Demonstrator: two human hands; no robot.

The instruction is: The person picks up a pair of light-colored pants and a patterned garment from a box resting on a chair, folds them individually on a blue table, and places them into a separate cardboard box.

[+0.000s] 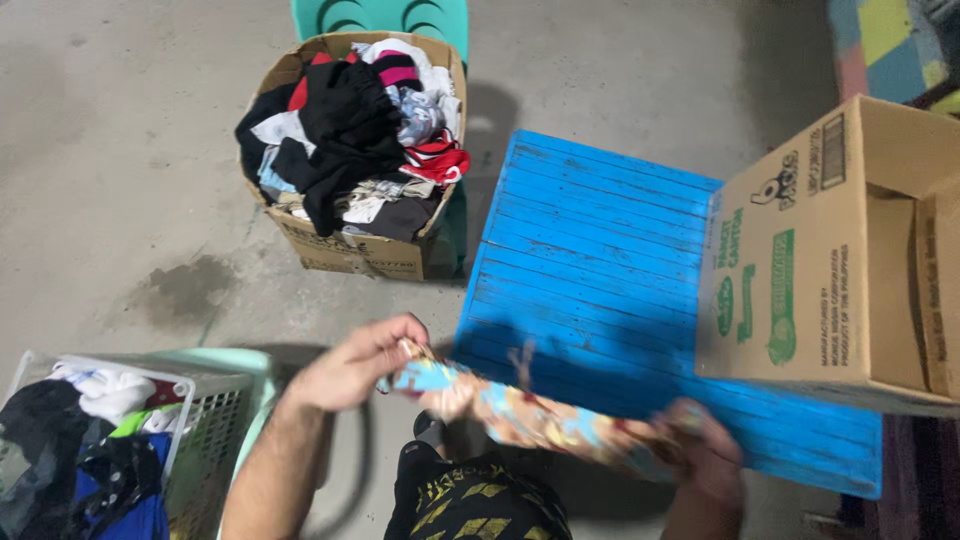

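Note:
My left hand (355, 362) grips one end of a colourful patterned cloth (530, 415), light blue with orange and red shapes. My right hand (705, 455) holds the other end, blurred by motion. The cloth stretches between both hands above my lap, just in front of the near edge of a blue slatted wooden table (590, 250). My black shorts with yellow print (475, 500) show at the bottom.
A cardboard box heaped with mixed clothes (355, 150) rests on a teal plastic chair (400, 15) at the back. An open cardboard carton (850, 260) lies on the table's right side. A white mesh laundry basket (215, 420) with clothes stands at lower left on concrete floor.

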